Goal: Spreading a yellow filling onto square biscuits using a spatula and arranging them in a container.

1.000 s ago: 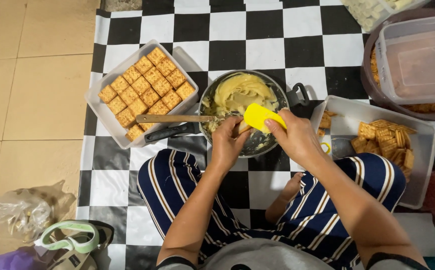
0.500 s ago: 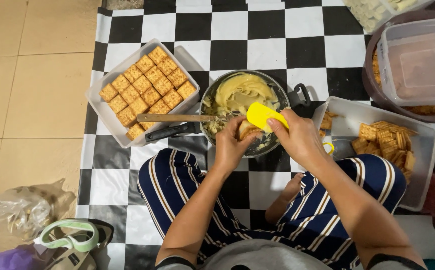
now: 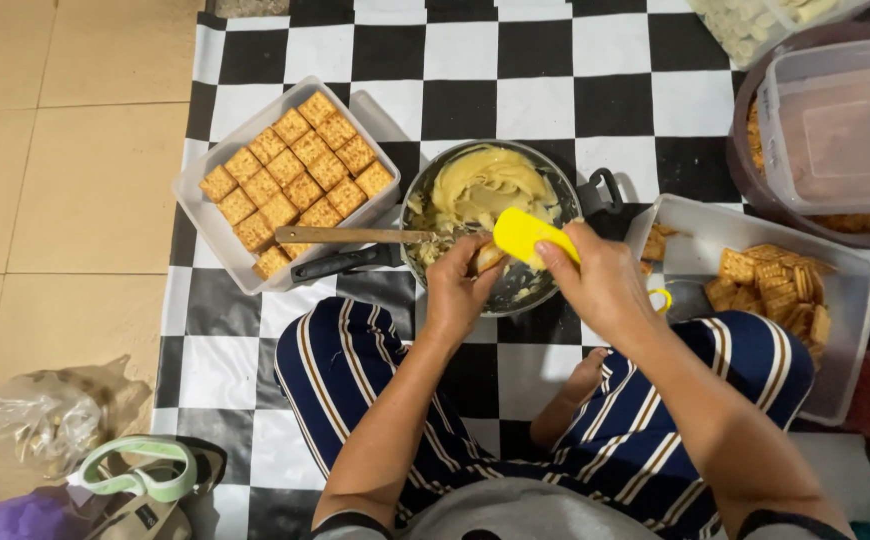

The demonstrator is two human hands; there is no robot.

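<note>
Checkered mat; right hand grips flat yellow spatula.

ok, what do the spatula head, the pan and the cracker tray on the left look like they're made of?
Spatula head, in the right hand: probably silicone or soft plastic; solid yellow, matte, rounded corners.
Pan: looks like dark coated metal; thin rim, black side handles.
Cracker tray: likely thin plastic; milky, translucent walls.
Left hand holds a cracker over the pan.
</note>
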